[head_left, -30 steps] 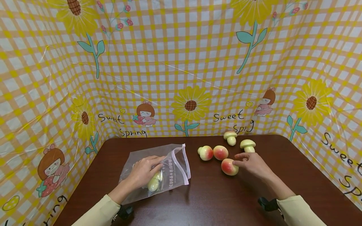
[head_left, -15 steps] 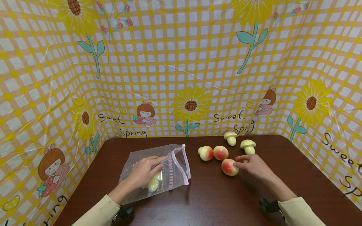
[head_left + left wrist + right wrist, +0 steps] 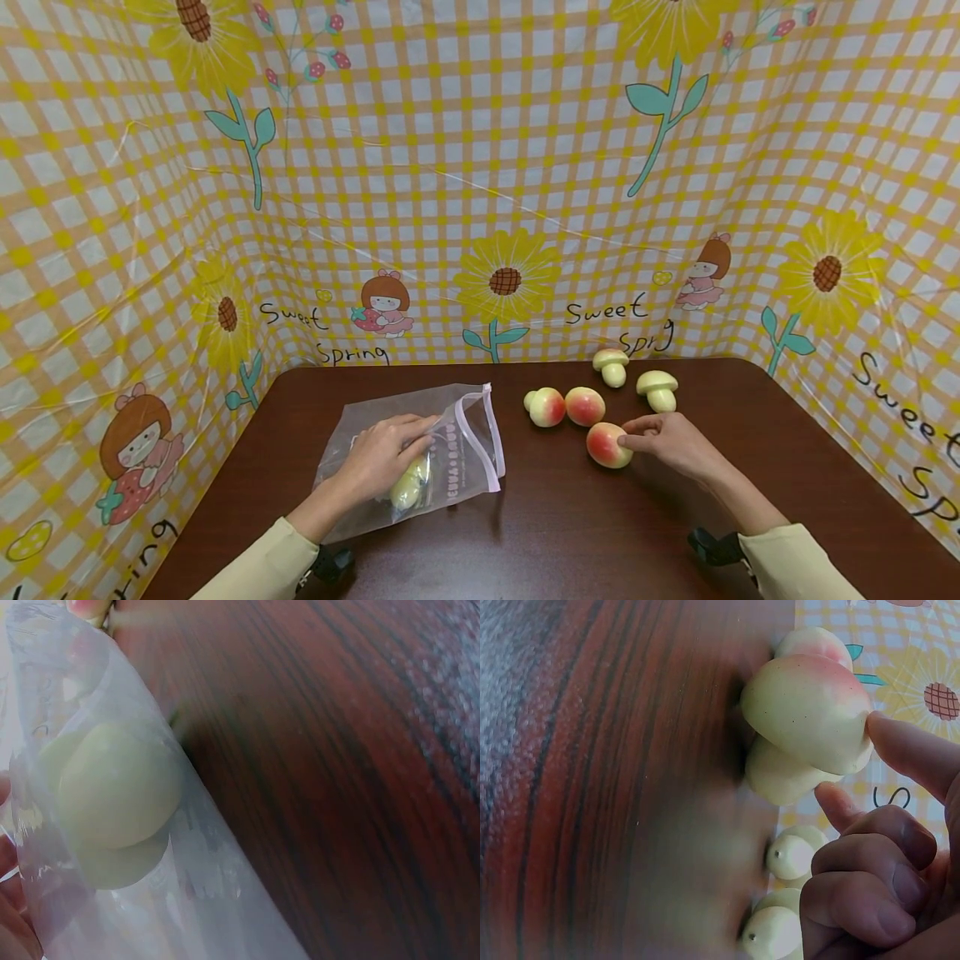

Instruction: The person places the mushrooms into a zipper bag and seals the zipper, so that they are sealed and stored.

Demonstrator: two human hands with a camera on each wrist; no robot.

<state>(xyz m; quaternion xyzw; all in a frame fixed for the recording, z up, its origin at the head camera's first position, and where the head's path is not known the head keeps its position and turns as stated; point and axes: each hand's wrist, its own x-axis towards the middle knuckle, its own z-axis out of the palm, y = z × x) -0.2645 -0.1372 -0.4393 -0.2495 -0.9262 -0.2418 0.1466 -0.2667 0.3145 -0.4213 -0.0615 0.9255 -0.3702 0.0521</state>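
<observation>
In the head view my left hand [image 3: 386, 454] lies over a clear zip bag [image 3: 337, 433] and pinches its upper film between thumb and fingers. Through the film show pale green toy mushrooms [image 3: 408, 487]; the hand covers part of them. The left wrist view shows one rounded pale mushroom [image 3: 120, 787] inside the plastic. My right hand [image 3: 671, 446] holds the near side of a red-and-yellow toy peach [image 3: 606, 444] between thumb and index finger. The right wrist view shows the thumb on one side of this peach [image 3: 802, 712], the index fingertip at its lower edge and the other fingers curled.
Two more blushed peaches [image 3: 585, 406] [image 3: 549, 408] lie behind the held one, with a small pale knob beside the left one. Two pale mushrooms [image 3: 611, 367] [image 3: 657, 390] lie farther back. A checked cloth [image 3: 420, 208] surrounds the dark table [image 3: 525, 533] on three sides.
My right thumb and index finger have come closer together on the peach, and the hand has shifted slightly nearer to me. The left hand and the bag look unchanged.
</observation>
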